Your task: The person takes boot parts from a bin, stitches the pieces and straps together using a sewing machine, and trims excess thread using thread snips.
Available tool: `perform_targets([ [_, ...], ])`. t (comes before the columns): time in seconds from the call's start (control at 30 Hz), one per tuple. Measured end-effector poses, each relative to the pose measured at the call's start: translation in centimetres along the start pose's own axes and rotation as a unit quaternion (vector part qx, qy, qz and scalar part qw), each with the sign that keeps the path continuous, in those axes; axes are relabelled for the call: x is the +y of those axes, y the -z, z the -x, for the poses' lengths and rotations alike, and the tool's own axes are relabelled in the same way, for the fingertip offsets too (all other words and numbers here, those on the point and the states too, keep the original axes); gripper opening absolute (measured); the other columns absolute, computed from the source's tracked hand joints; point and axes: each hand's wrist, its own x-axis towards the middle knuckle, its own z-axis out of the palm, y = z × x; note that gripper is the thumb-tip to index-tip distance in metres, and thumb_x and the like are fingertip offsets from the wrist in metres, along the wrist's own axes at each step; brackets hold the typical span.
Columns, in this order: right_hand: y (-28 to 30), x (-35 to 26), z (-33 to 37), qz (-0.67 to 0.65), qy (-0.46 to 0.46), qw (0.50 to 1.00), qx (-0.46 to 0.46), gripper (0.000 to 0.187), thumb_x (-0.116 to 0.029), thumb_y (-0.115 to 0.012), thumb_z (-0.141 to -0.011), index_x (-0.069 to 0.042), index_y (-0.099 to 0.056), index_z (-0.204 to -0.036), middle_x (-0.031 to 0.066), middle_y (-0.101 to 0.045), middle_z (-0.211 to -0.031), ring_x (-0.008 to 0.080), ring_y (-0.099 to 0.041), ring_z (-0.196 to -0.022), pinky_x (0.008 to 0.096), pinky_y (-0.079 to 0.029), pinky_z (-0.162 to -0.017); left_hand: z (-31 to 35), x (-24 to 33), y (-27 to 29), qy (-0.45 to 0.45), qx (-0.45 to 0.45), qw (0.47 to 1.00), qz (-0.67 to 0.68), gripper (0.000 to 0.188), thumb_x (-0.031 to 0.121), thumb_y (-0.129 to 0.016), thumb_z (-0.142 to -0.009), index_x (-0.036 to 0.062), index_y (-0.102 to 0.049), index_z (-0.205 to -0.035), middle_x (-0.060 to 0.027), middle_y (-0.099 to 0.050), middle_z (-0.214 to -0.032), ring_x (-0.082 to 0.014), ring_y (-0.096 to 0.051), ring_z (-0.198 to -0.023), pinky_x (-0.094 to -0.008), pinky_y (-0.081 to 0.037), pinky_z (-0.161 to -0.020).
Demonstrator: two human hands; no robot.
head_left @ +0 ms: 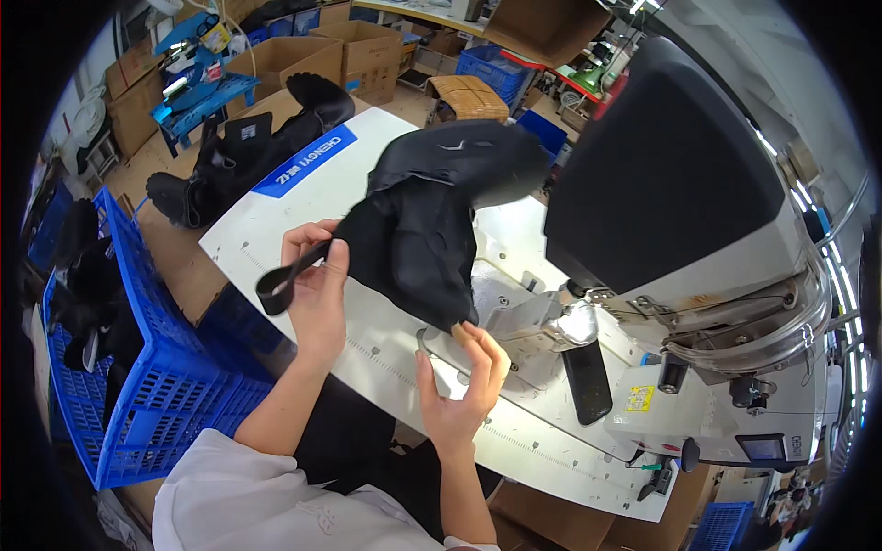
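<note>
A black padded fabric piece (427, 243) with several sewn panels is held up over the white machine table, its far rounded part (459, 156) rising toward the back. My left hand (317, 294) is closed at its left edge, pinching a black strap (280, 289) between thumb and fingers; the strap's end curls out to the left. At the piece's near lower corner is my right hand (464, 381). Its fingertips touch the corner while the thumb stands apart. Right of the piece is the sewing machine's metal arm end (570, 326).
The machine's big black-covered head (666, 174) overhangs the right side. A blue plastic crate (175, 395) with black pieces stands at left. More black padded pieces (239, 156) lie beyond the table's far left edge. Cardboard boxes (299, 69) stand behind.
</note>
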Motion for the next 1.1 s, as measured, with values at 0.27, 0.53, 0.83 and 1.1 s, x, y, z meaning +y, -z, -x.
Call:
perform_targets([
  [0.27,0.6,0.0,-3.1,0.098,0.123,0.977,-0.145,0.055,-0.005,-0.077,-0.068,-0.009,-0.060,-0.120,0.0050,-0.051,-0.135,0.0312,-0.043,-0.129,0.0444,-0.036,-0.102,-2.8,2.7,7.1,0.153,0.076,0.971,0.165,0.021,0.017,-0.060,-0.095,0.0082,-0.054,-0.113,-0.0043,-0.062,-0.103,-0.0128,-0.063,-0.094,-0.0289,-0.054,-0.082],
  [0.53,1.2,-3.6,-5.2,-0.197,0.082,0.966,-0.143,0.028,0.002,-0.076,-0.070,-0.002,-0.055,-0.090,0.0105,-0.063,-0.085,0.0255,-0.064,-0.077,0.0314,-0.050,-0.073,-5.7,6.6,4.9,-0.154,0.024,0.974,-0.162,0.051,0.023,-0.056,-0.097,-0.0034,-0.036,-0.135,-0.0160,-0.054,-0.126,-0.0240,-0.049,-0.126,-0.0332,-0.033,-0.106],
  [0.83,4.9,-7.2,-4.8,-0.319,-0.202,0.921,-0.098,0.016,-0.009,-0.068,-0.089,-0.004,-0.053,-0.089,-0.0021,-0.056,-0.077,0.0005,-0.046,-0.063,0.0152,-0.037,-0.056,-4.1,12.4,-0.9,0.072,-0.517,0.840,-0.148,0.026,0.020,-0.057,-0.095,-0.0046,-0.063,-0.101,-0.0064,-0.064,-0.084,-0.0098,-0.057,-0.077,-0.0254,-0.045,-0.071],
  [1.1,7.7,-2.3,-3.3,-0.369,-0.310,0.868,-0.120,0.014,-0.015,-0.066,-0.091,-0.004,-0.058,-0.093,-0.0025,-0.060,-0.084,0.0018,-0.051,-0.077,0.0187,-0.041,-0.070,-4.9,6.7,-7.4,0.183,-0.597,0.766,-0.151,0.037,0.029,-0.057,-0.097,-0.0059,-0.065,-0.090,0.0024,-0.052,-0.066,-0.0036,-0.042,-0.064,-0.0240,-0.035,-0.055],
])
